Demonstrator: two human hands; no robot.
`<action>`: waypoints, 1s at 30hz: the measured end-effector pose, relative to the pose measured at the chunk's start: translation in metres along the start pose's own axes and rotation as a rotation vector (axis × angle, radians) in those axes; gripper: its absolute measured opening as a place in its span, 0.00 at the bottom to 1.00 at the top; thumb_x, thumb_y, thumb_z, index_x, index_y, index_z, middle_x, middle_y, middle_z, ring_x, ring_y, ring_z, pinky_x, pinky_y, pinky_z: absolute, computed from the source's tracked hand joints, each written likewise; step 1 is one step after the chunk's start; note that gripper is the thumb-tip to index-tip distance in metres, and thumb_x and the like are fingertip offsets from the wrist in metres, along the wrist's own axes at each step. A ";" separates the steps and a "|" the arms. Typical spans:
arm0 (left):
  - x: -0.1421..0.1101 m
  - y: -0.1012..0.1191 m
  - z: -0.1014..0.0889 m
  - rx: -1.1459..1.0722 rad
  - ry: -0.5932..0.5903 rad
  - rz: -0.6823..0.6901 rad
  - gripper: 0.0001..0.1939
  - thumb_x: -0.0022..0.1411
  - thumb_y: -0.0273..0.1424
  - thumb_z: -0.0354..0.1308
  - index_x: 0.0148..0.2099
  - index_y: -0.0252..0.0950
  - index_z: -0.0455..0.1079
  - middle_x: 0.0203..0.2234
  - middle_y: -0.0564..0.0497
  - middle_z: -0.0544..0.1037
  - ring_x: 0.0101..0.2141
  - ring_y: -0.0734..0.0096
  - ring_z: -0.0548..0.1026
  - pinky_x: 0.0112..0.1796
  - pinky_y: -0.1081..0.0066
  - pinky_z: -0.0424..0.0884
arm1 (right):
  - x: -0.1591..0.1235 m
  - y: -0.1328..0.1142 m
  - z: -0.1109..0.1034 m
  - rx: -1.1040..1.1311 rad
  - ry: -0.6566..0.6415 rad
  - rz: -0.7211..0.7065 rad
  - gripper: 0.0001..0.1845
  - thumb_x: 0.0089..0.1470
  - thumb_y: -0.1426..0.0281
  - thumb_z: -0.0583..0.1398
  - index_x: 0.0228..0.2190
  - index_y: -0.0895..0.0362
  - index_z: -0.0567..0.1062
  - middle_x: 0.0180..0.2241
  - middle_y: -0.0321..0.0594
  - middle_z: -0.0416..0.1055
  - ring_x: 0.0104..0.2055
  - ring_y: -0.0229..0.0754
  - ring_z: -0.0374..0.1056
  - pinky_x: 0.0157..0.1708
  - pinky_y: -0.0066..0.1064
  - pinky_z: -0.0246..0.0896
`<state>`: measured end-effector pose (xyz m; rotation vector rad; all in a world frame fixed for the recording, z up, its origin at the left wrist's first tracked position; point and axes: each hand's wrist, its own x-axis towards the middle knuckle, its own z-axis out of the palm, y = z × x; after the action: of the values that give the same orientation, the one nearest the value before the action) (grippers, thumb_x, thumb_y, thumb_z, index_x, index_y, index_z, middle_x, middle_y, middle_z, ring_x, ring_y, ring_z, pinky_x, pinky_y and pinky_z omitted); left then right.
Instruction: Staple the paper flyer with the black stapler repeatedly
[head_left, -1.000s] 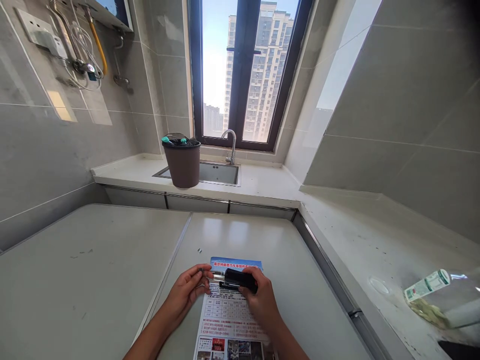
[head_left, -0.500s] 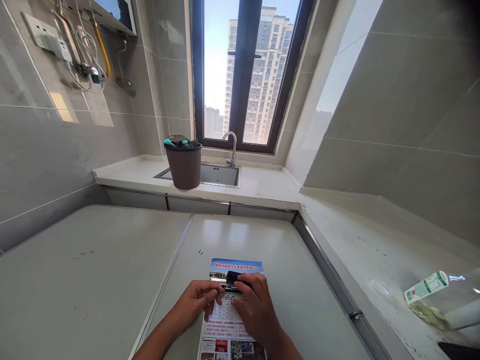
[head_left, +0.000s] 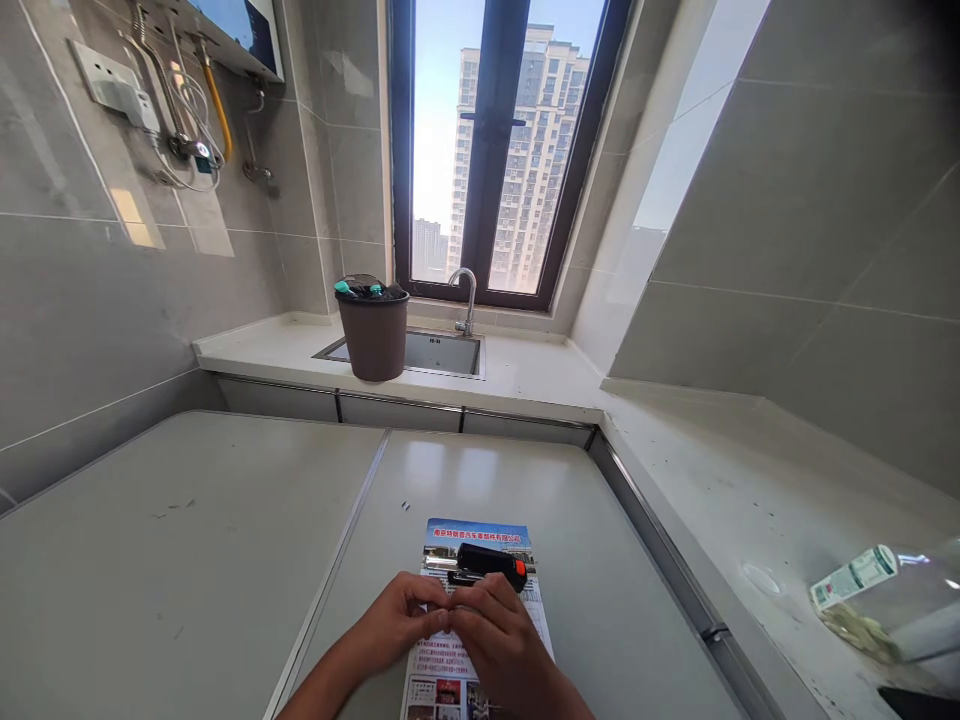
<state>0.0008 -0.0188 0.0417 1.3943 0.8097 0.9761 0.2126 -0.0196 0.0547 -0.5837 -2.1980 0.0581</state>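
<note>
My left hand (head_left: 405, 615) and my right hand (head_left: 495, 625) meet at the fingertips over a printed flyer (head_left: 480, 533) with a blue heading. The fingers of both are closed in a pinch; whatever lies between them is too small or hidden to make out. Just beyond my fingers, a black stapler (head_left: 484, 563) with a red-orange end lies across the flyer's upper part. My right fingers are close by its near side. The flyer's middle is partly covered by my hands.
Two tiny metal bits (head_left: 406, 506) lie on the white tabletop (head_left: 247, 540), left of the flyer. Beyond stand a brown bin (head_left: 375, 340), a sink (head_left: 446, 355) and a faucet (head_left: 466, 300). A clear plastic container (head_left: 911, 600) sits on the right counter (head_left: 697, 490).
My right hand has let go of the stapler, which now lies on the flyer. Both hands have drawn nearer to me and come together at the fingertips. The view has shifted slightly.
</note>
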 end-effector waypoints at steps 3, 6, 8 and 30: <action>0.000 0.002 0.002 0.005 -0.018 0.001 0.18 0.57 0.46 0.69 0.35 0.34 0.83 0.30 0.44 0.79 0.34 0.60 0.73 0.37 0.68 0.67 | -0.001 0.000 0.002 0.025 0.019 -0.004 0.11 0.63 0.78 0.58 0.42 0.53 0.76 0.41 0.41 0.79 0.38 0.43 0.71 0.39 0.36 0.69; 0.000 0.000 0.002 -0.005 -0.020 -0.043 0.20 0.59 0.47 0.67 0.39 0.34 0.83 0.30 0.46 0.77 0.28 0.67 0.69 0.30 0.71 0.64 | -0.001 0.001 0.001 0.062 0.042 -0.002 0.13 0.63 0.80 0.57 0.43 0.53 0.76 0.41 0.42 0.79 0.37 0.44 0.72 0.37 0.38 0.69; 0.000 -0.002 0.001 -0.035 0.005 -0.067 0.21 0.61 0.47 0.65 0.42 0.34 0.82 0.29 0.47 0.76 0.25 0.71 0.66 0.27 0.73 0.61 | -0.001 0.004 -0.001 0.074 0.077 0.001 0.14 0.63 0.80 0.57 0.44 0.52 0.77 0.41 0.41 0.79 0.36 0.44 0.71 0.37 0.39 0.70; 0.002 0.004 -0.013 -0.106 0.075 -0.061 0.18 0.66 0.45 0.61 0.39 0.32 0.76 0.21 0.56 0.66 0.19 0.81 0.58 0.25 0.74 0.50 | -0.037 0.200 -0.051 -0.262 0.209 0.917 0.19 0.52 0.56 0.57 0.29 0.56 0.82 0.26 0.45 0.78 0.30 0.50 0.72 0.35 0.37 0.64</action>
<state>-0.0104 -0.0120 0.0449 1.2418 0.8395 1.0147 0.3481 0.1346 0.0139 -1.6224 -1.5861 0.1799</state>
